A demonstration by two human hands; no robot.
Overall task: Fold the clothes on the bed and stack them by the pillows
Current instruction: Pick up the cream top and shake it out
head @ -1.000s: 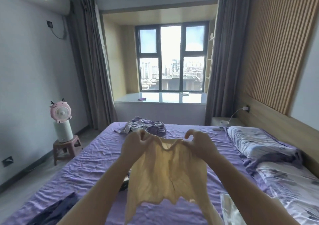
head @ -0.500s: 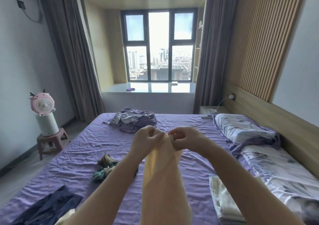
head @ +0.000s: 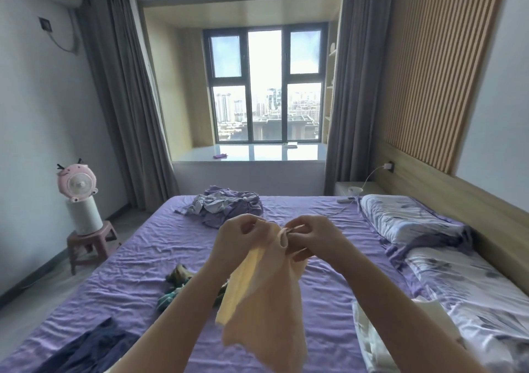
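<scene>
Head view: both hands raised over the bed [head: 148,258], holding a pale cream garment [head: 266,295] up in the air. Left hand [head: 240,238] has its grip clenched on the top edge of the garment, fingers curled round the cloth. Right hand [head: 312,238] pinches the same top edge just beside the left, grip also grasping the garment. Hands near each other, cloth bunched between them. Garment hangs down folded lengthwise, lower end reaching toward the bottom of the frame, clear of the sheet.

On the purple sheet: a crumpled lilac and white pile of clothes [head: 226,205] at the far end near the window side, a small green and brown bundle [head: 179,282] left of the forearms, a dark blue garment [head: 94,347] at the lower left corner. A folded white stack [head: 372,335] lies at lower right, just beside the pillows [head: 406,218], which run along the right side against the wooden headboard [head: 458,198].

Left of the bed a pink fan [head: 77,182] sits on a white cylinder on a small stool [head: 91,244]. Grey curtains [head: 126,101] frame the window [head: 266,86]. A charger cable [head: 372,172] runs from the wall socket to the nightstand.
</scene>
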